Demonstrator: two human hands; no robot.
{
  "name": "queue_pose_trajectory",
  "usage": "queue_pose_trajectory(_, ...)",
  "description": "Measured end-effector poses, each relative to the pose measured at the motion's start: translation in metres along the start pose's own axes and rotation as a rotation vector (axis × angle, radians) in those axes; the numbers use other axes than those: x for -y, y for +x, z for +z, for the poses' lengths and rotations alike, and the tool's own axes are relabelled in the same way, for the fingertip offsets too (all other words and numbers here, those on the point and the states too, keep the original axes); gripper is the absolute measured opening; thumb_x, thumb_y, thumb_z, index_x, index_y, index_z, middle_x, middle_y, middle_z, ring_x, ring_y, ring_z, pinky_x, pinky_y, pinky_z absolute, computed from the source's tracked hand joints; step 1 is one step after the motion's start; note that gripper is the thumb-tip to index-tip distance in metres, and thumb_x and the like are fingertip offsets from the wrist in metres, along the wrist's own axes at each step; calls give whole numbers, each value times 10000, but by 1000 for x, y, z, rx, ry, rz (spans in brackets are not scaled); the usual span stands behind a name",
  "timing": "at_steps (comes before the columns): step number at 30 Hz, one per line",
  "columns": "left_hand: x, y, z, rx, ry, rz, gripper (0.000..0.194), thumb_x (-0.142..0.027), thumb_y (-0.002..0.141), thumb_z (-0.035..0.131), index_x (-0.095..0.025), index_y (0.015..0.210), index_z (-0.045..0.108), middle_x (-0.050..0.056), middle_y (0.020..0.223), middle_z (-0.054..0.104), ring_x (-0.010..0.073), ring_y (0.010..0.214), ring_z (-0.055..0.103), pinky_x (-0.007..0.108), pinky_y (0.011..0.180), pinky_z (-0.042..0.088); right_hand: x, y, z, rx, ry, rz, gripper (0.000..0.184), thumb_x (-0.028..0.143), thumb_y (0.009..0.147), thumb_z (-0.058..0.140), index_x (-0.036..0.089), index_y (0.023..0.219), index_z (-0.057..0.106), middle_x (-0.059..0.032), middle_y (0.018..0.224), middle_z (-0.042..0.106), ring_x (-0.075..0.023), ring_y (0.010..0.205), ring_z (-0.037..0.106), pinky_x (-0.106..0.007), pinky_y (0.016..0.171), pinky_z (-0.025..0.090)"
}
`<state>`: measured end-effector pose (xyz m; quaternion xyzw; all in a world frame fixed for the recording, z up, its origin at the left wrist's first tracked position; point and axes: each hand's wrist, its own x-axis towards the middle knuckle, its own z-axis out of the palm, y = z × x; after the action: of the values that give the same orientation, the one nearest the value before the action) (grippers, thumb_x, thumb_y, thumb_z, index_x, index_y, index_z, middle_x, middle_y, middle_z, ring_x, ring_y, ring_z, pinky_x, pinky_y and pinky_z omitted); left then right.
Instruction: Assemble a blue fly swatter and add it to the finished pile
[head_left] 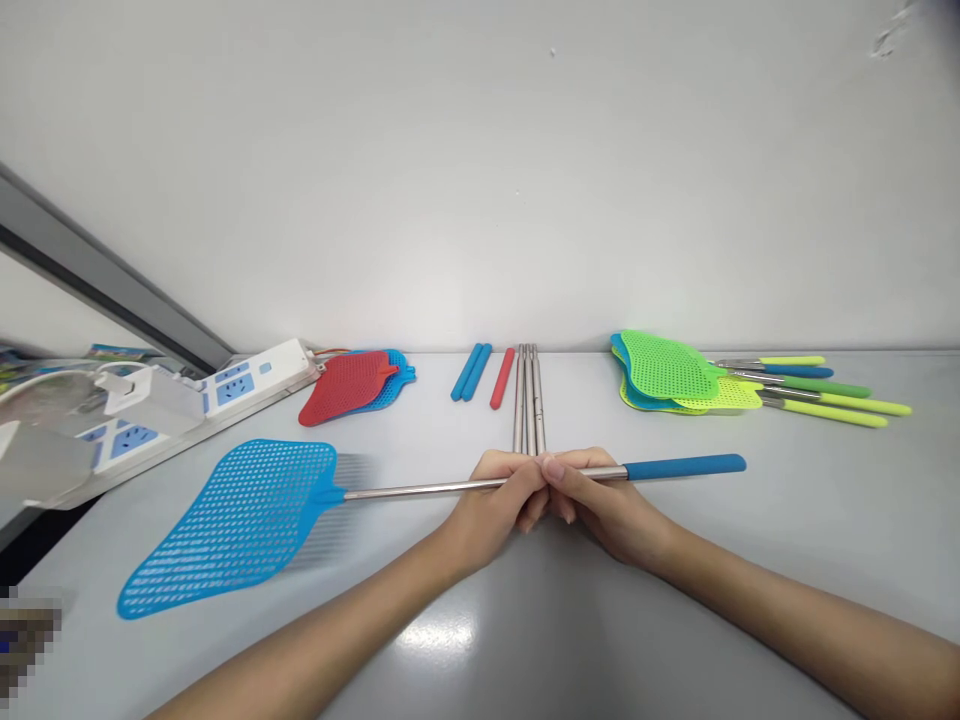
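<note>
The left hand [495, 505] and right hand [611, 510] pinch the silver metal shaft [420, 490] of a blue plastic flyswatter [240, 520] over the grey tabletop [765, 550], contact partly hidden. Shaft-handling seems underway; the next move calls for steadiness.

The left hand [496, 500] and right hand [609, 505] hide part of a metal shaft [420, 490], a red swatter head [346, 387] covers much of a blue head [396, 385], and a pixelated object [26, 640] at lower left is unreadable.
</note>
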<state>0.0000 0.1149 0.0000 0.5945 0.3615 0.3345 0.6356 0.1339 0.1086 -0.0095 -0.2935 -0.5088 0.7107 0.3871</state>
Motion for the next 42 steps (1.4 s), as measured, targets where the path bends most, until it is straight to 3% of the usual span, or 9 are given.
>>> queue_pose_trajectory(9,1,0,1,-7,15,-42,441,-307,807,311,-135,478,548,-31,340,332,94,416,390,230,489,324,-3,0,-2,-36,10,6,397,356,812,392,165,463,402,3,435,450,-136,530,502,-267,585,331)
queue_pose_trajectory(24,0,1,1,-19,32,-33,421,-279,798,325,-148,434,491,-20,376,399,99,459,414,233,563,370,-2,0,0,-63,37,18,416,358,814,382,163,448,412,-22,462,518,-123,502,473,-251,527,300)
queue_pose_trajectory(32,2,2,3,-47,109,-52,464,-378,810,313,-150,465,524,-23,374,396,101,458,443,221,541,382,-3,1,0,-67,72,23,422,375,812,371,163,451,419,-30,460,522,-131,516,489,-250,520,305)
queue_pose_trajectory(42,3,3,1,-75,3,-109,491,-378,788,388,-163,347,375,-46,288,336,57,327,348,201,423,329,-9,0,-3,-128,0,19,438,462,786,373,167,468,431,7,436,435,-106,450,415,-254,507,297)
